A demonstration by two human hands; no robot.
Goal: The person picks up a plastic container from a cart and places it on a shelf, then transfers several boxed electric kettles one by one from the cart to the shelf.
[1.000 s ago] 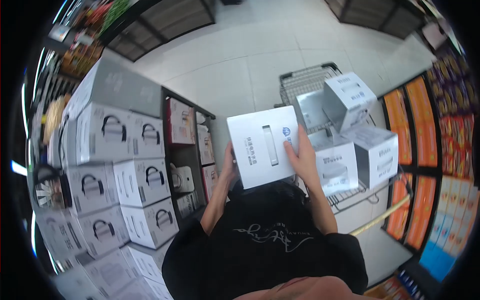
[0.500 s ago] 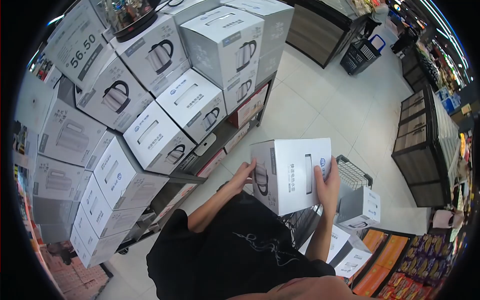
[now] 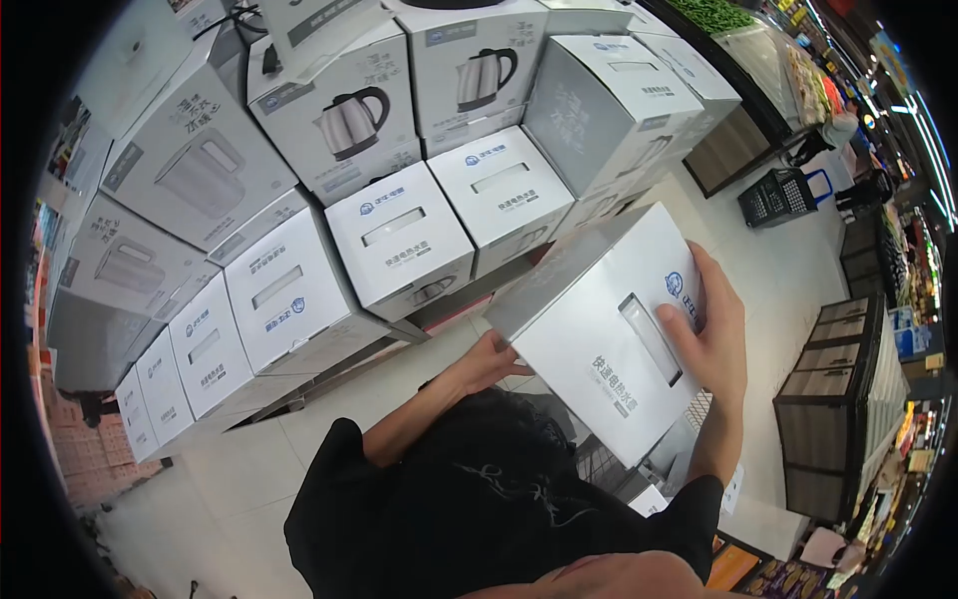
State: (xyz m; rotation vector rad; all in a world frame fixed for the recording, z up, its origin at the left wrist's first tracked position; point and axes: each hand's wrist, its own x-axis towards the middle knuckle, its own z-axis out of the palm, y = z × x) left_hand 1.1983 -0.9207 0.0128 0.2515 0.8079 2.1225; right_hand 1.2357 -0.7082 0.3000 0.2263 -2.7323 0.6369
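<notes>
I hold a white kettle box with blue logo and a slot handle on top, tilted, between both hands. My right hand grips its top right side. My left hand supports its lower left edge. Right in front of the box rises a stacked display of the same white kettle boxes, several rows high, with kettle pictures on their sides.
A dark low shelf carries the stack. A black shopping basket stands on the tiled floor at the right. Dark wooden crates line the right side. Another person stands far back at the upper right.
I have turned from the trolley toward the stacked display, and the box has risen and tilted closer to the stack. Both hands still hold it.
</notes>
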